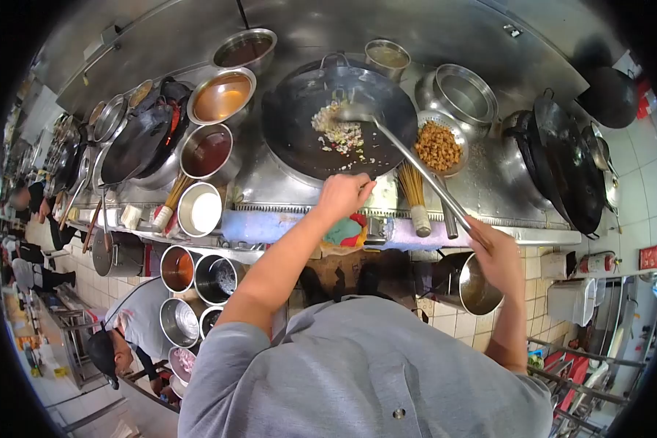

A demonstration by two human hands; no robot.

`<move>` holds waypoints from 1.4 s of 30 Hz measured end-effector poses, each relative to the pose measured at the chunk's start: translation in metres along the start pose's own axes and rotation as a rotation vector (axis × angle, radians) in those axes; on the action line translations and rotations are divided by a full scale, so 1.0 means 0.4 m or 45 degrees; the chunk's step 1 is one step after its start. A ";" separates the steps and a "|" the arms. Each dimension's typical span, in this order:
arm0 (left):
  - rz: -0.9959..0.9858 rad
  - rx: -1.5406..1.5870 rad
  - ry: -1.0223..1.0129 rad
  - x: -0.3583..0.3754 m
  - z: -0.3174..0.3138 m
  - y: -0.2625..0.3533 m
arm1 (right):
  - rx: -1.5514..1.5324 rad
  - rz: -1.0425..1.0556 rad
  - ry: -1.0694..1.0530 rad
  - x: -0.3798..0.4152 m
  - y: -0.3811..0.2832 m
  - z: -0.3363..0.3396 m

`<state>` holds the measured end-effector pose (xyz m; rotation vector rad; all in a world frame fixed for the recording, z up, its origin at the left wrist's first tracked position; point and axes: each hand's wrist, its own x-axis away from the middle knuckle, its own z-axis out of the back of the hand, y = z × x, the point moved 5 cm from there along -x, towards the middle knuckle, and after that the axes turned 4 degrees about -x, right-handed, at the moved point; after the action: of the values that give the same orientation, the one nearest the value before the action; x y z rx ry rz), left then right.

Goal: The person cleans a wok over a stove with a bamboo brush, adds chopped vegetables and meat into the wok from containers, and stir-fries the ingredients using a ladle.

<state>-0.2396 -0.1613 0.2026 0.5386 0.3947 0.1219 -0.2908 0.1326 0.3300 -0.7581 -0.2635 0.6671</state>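
A large dark wok point(292, 124) sits on the stove in front of me, with a loop handle on its far rim. My left hand point(343, 197) is closed at the wok's near rim, its fingers curled on the edge; the grip itself is partly hidden. My right hand point(498, 255) is wrapped round the long handle of a ladle point(409, 153). The ladle's bowl rests among chopped pale bits with specks of red and green point(343, 136) in the wok. Right of the wok, a perforated bowl holds browned fried pieces point(438, 146).
Bowls of brown liquid point(223, 96) and dark red sauce point(206, 152) stand left. Bamboo brushes point(414, 197) flank the wok. A folded cloth point(347, 232) lies below my left hand. More woks point(566, 164) stand right. A person in a dark cap point(106, 354) bends at lower left.
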 end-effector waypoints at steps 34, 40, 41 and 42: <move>0.229 -0.096 0.270 0.078 -0.021 0.039 | -1.346 -0.462 -0.313 -0.210 0.081 -0.329; 1.224 2.055 -1.208 0.237 -0.542 0.216 | -1.369 -0.344 -0.384 -0.231 0.191 -0.423; 1.207 2.223 -1.179 0.217 -0.580 0.253 | -0.607 0.003 -0.126 -0.229 0.173 -0.388; 1.204 2.216 -1.193 0.201 -0.616 0.275 | -0.608 -0.002 -0.114 -0.208 0.181 -0.371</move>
<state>-0.2646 0.0670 0.0398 2.3517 -0.8759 0.4046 -0.3212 0.0365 0.1748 -1.1847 -0.5163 0.6442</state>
